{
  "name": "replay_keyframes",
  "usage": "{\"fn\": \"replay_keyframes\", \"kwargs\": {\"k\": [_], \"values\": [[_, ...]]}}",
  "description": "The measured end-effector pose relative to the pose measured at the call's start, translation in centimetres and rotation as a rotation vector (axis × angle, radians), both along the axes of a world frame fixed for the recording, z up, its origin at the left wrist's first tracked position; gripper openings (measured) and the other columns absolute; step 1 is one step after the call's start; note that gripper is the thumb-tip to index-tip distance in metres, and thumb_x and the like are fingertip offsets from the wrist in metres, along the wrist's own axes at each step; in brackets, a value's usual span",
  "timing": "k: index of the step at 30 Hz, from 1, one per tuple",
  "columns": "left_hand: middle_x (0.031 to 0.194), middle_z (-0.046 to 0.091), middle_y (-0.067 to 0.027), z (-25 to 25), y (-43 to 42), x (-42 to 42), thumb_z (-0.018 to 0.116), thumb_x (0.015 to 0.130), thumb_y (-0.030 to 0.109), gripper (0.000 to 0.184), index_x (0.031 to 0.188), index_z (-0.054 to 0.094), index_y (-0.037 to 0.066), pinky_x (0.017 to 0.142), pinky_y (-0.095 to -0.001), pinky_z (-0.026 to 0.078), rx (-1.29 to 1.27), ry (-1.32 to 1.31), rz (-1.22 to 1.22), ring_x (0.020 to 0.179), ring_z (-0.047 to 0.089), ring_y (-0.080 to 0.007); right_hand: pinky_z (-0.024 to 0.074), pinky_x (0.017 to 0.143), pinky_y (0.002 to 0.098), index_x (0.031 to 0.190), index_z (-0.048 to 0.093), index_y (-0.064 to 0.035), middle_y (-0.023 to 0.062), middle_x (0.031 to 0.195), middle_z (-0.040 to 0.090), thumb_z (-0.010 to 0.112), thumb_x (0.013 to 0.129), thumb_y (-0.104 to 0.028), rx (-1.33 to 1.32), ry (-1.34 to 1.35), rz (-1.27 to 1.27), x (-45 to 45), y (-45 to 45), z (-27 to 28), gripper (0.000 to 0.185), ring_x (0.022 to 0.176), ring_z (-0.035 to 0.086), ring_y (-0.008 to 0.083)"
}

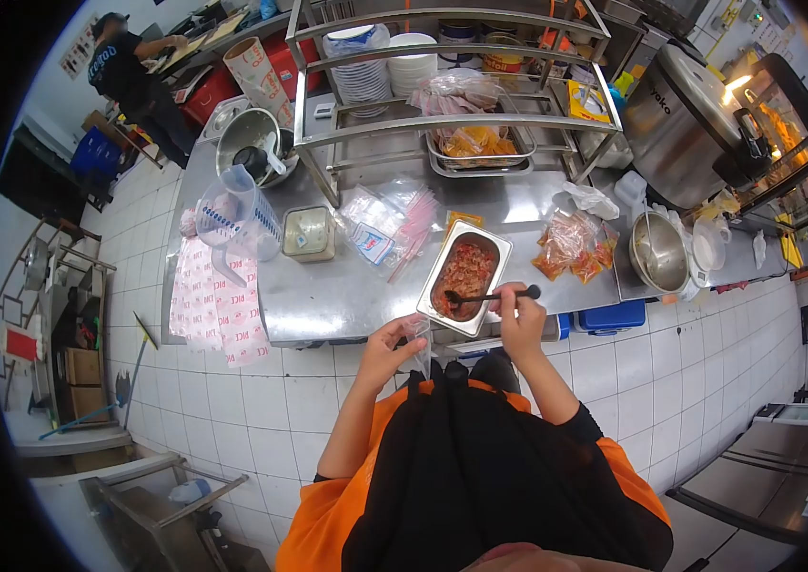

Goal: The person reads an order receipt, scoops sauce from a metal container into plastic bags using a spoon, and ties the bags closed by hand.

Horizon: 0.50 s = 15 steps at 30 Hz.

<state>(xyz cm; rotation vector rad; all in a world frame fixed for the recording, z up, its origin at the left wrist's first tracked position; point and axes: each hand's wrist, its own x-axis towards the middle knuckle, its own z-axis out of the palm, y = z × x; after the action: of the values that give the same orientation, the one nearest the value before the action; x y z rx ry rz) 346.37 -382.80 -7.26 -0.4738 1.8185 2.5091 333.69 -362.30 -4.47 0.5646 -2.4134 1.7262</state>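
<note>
My right hand [520, 322] is closed around the handle of a black spoon [480, 297]. The spoon's head dips into chopped reddish food [466, 272] inside a rectangular steel pan [497, 255] at the counter's front edge. Just left of the pan, my left hand [391, 351] pinches a small clear plastic bag [420, 341], which hangs below the counter edge. Whether the bag has anything in it, I cannot tell. Flat clear bags with pink edges [412, 214] lie behind the pan. To its right is a pile of filled bags of orange-red food [574, 244].
A steel rack [461, 127] with stacked plates stands at the back. On the left are a measuring jug [242, 214], a square container [309, 234] and a mixing bowl [232, 143]. A steel bowl [659, 253] and large cooker [685, 124] stand right. Another person [128, 81] works far left.
</note>
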Motion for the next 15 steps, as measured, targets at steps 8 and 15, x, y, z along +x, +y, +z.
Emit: {"fn": "replay_keyframes", "kwargs": {"k": [8, 15], "values": [[0.116, 0.061, -0.0047, 0.1, -0.1, 0.2, 0.074, 0.080, 0.010, 0.049, 0.124, 0.056, 0.000, 0.099, -0.0313, 0.038, 0.041, -0.007, -0.020, 0.107, 0.053, -0.0134, 0.0482, 0.061, 0.0292, 0.087, 0.062, 0.0026, 0.0104, 0.075, 0.063, 0.051, 0.093, -0.005, 0.015, 0.184, 0.005, -0.2, -0.4, -1.6, 0.015, 0.064, 0.062, 0.0188], [0.126, 0.057, -0.0082, 1.0, -0.9, 0.5, 0.074, 0.079, 0.007, 0.052, 0.127, 0.054, -0.001, 0.104, -0.0333, 0.034, 0.024, -0.032, 0.009, 0.117, 0.051, -0.0170, 0.0468, 0.062, 0.0270, 0.088, 0.064, 0.0032, 0.0092, 0.077, 0.064, 0.048, 0.096, -0.009, -0.064, 0.058, 0.187, 2.3, 1.0, -2.4, 0.021, 0.068, 0.061, 0.0149]]}}
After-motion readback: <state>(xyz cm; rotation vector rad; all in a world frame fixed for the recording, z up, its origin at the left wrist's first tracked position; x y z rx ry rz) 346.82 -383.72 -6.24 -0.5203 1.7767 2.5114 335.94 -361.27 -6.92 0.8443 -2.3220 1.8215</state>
